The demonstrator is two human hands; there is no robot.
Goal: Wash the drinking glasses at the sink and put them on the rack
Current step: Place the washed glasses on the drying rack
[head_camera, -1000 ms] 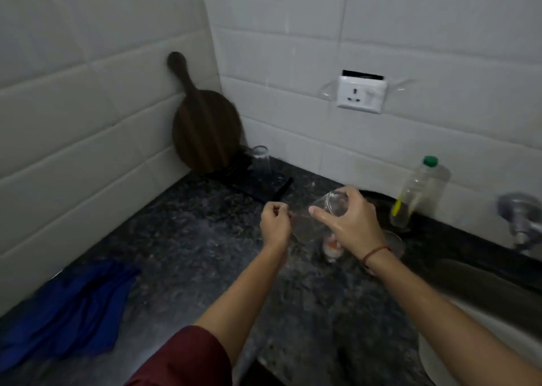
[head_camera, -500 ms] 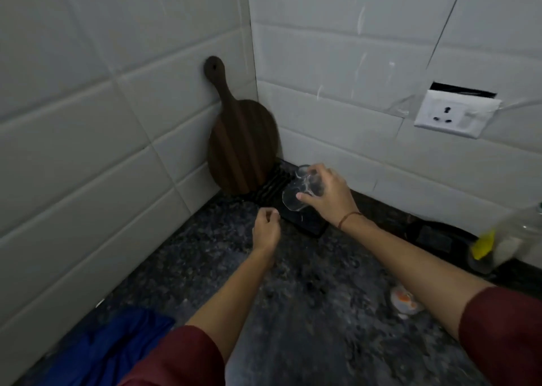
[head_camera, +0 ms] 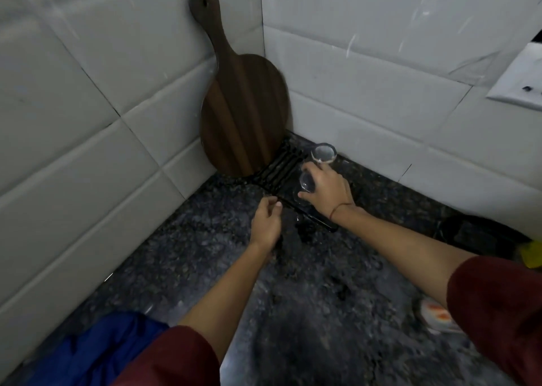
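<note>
While the right hand (head_camera: pixel 325 192) reaches over the black slatted rack (head_camera: pixel 281 167) at mid-frame, its fingers (head_camera: pixel 315 171) are curled round a clear drinking glass (head_camera: pixel 306 184), gripping it from above, which looks like the way to lower it onto the slats. Whether it already touches them I cannot tell. A second glass (head_camera: pixel 323 152) stands on the rack just beyond it, toward the wall corner, so the held one seems aimed at the free spot beside it. The left hand (head_camera: pixel 265 224) hovers just off the rack's near edge, loosely curled and holding nothing that I can see, probably ready to steady things. A dark wooden paddle board (head_camera: pixel 245 112) leans in the tiled corner behind the rack, out of the way. On the speckled worktop (head_camera: pixel 293 297), a blue cloth (head_camera: pixel 96 353) lies at lower left.
</note>
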